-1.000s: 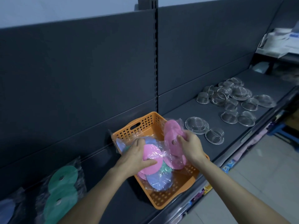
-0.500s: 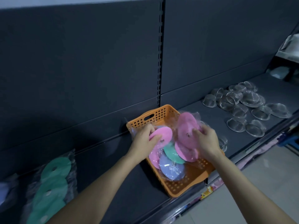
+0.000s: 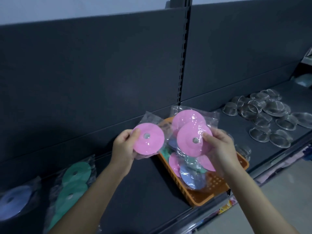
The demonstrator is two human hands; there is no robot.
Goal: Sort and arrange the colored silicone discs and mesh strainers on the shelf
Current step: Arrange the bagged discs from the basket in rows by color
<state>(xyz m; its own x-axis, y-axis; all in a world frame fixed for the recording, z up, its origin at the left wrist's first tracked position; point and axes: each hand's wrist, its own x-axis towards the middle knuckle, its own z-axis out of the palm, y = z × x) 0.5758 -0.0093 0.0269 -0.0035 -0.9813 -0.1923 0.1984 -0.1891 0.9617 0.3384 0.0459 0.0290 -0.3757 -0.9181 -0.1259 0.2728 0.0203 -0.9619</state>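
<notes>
Two hands are raised in front of the shelf (image 3: 143, 191), each holding bagged stock. Your left hand (image 3: 124, 149) grips one pink disc (image 3: 148, 141) in a clear bag, with the thumb curled over its left edge on the front face and the fingers wrapped behind it. The disc faces you, tilted, with a small grey hub at its centre. It hangs over the shelf just left of the basket (image 3: 206, 198). Your right hand (image 3: 219, 146) pinches a pink pair (image 3: 190, 135), two bagged discs overlapping, with the thumb on the front disc beside its hub and the fingers behind. The pair is held above the basket's rear half, just beside the left-hand disc; whether the bags touch cannot be told.

The orange basket sits on the shelf at its front edge, skewed. Inside lies a loose heap (image 3: 190, 179) of bagged discs: pink, green and blue, overlapping. Green discs (image 3: 74, 183) lie in an overlapping row on the shelf at far left, with a blue disc (image 3: 13, 203) further left, both bagged. Strainers (image 3: 261, 121) lie in an unsorted cluster on the shelf to the right, well apart from the basket. Dark back panels (image 3: 84, 73) stand behind.
</notes>
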